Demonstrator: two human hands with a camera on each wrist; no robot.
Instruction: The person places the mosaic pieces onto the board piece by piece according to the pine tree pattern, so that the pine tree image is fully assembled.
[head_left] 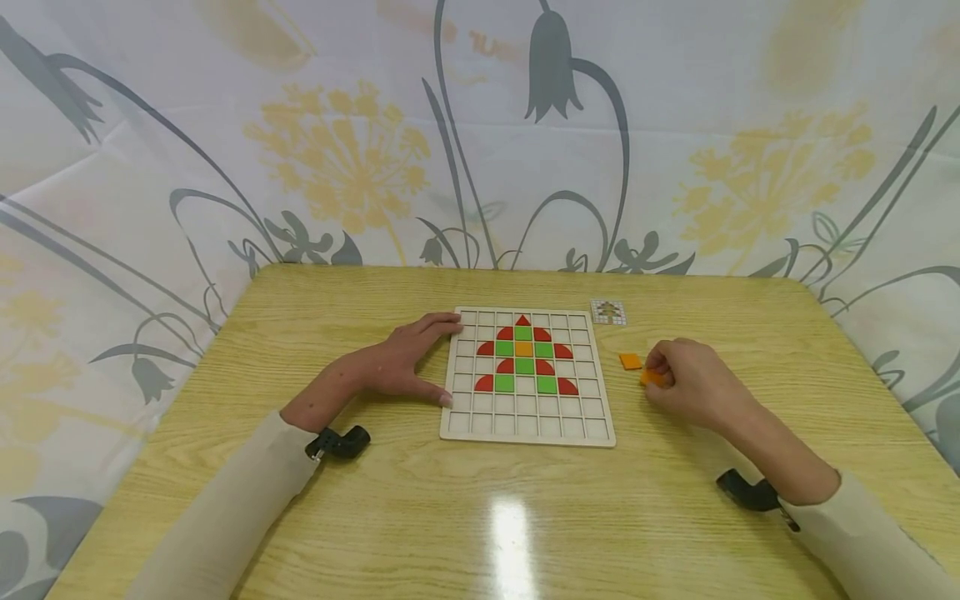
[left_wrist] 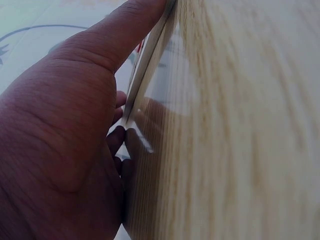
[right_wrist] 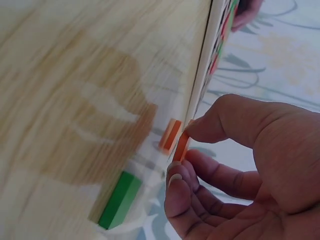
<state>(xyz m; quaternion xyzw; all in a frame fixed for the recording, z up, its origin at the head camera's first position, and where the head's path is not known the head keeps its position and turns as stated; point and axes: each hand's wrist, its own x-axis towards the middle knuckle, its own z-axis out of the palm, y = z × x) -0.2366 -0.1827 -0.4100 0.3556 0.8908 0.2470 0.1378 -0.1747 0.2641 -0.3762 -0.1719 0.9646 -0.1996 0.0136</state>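
A square white grid board (head_left: 483,427) lies on the table with red, green and orange pieces forming a tree shape. Along its left edge, my left hand (head_left: 397,358) spreads its thumb and fingers, the tips right at the rim; the left wrist view shows the thumb beside that edge. To the right of the board, my right hand (head_left: 693,382) pinches an orange tile (right_wrist: 181,147) between thumb and fingertips. A second orange tile (head_left: 630,361) lies flat on the table just left of those fingers. One green piece (right_wrist: 120,201) rests near the right hand, hidden by it in the head view.
A small picture card (head_left: 608,312) showing a tree pattern lies beyond the board's upper right corner. The wooden table (head_left: 405,517) meets a patterned curtain (head_left: 495,150) at its far edge. Black wrist mounts (head_left: 341,442) stick out from both sleeves.
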